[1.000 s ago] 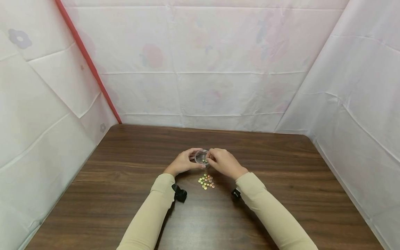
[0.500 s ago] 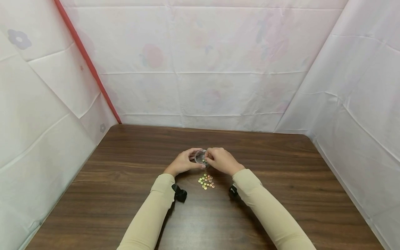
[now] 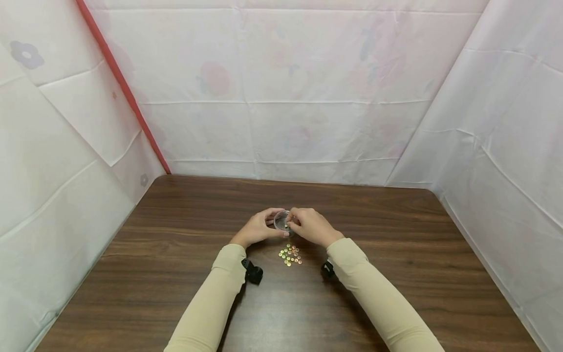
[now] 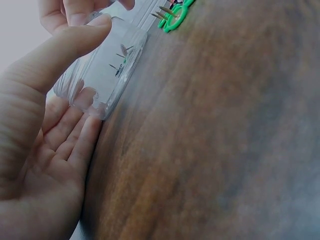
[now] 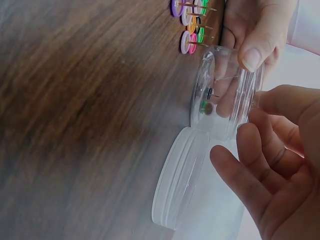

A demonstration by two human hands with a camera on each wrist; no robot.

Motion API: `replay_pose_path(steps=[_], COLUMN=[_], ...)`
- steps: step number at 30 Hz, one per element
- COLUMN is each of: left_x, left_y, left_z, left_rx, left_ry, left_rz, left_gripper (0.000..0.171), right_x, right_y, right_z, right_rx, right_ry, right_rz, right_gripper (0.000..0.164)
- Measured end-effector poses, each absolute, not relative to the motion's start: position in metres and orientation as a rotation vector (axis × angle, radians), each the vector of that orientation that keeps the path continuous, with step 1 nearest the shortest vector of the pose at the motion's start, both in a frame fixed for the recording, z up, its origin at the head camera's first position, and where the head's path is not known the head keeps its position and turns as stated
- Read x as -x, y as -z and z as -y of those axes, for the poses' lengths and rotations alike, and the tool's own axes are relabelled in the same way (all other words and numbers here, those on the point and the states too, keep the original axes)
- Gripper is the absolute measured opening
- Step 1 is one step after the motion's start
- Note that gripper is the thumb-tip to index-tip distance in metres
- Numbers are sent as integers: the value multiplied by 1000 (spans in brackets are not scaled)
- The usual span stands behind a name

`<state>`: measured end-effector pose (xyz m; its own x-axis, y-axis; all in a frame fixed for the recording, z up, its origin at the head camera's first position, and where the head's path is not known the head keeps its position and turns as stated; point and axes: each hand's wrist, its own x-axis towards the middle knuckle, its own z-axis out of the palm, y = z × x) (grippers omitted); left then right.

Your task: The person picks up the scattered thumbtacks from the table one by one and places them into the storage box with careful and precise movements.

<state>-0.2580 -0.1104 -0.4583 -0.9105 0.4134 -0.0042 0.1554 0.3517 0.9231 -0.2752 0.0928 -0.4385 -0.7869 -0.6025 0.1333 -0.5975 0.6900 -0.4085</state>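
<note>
Taking the jar [image 5: 225,127] as my clock centre, with 12 pointing away from the person. In my head view it sits mouth up, mid-worktop [image 3: 132,274]. The left hand [image 3: 257,229] comes in from 8 o'clock and grips it, thumb on the near side, fingers round the far side. The right hand [image 3: 314,227] reaches in from 3 o'clock, fingers bent, tips at the rim; I cannot tell whether they pinch anything.

Loose tacks [image 3: 290,255] lie clustered at 6 o'clock, near the jar. The right wrist view gives me purple, pink, orange and green heads, points up. Through the jar wall I make out a green tack [image 5: 206,107] and a dark tack [image 5: 209,93] at the bottom.

The lid [image 5: 177,182] lies just beside the jar, at 7 o'clock in that same view. Pale sleeves [image 3: 206,298] cover both forearms; white curtains [image 3: 281,132] hang beyond at 12.
</note>
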Motion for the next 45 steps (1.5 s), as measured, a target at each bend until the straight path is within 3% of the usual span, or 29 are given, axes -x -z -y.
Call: replay_pose_path(steps=[8, 26, 34, 45], left_x=[259, 257, 274, 273], left_y=[460, 457, 487, 489], left_z=[110, 110, 111, 113], left_rx=[-508, -515, -471, -473], left_ry=[-1599, -1580, -1598, -1609], left_rz=[-2386, -2396, -2419, -2444], left_gripper=[72, 72, 76, 74], right_x=[269, 256, 251, 247], right_y=[436, 439, 447, 452], right_z=[-98, -106, -111, -113], right_rx=[1039, 1119, 1196, 1274], right_ry=[707, 704, 663, 655], right_rz=[-2881, -2858, -2825, -2725], right_gripper=[13, 3, 4, 4])
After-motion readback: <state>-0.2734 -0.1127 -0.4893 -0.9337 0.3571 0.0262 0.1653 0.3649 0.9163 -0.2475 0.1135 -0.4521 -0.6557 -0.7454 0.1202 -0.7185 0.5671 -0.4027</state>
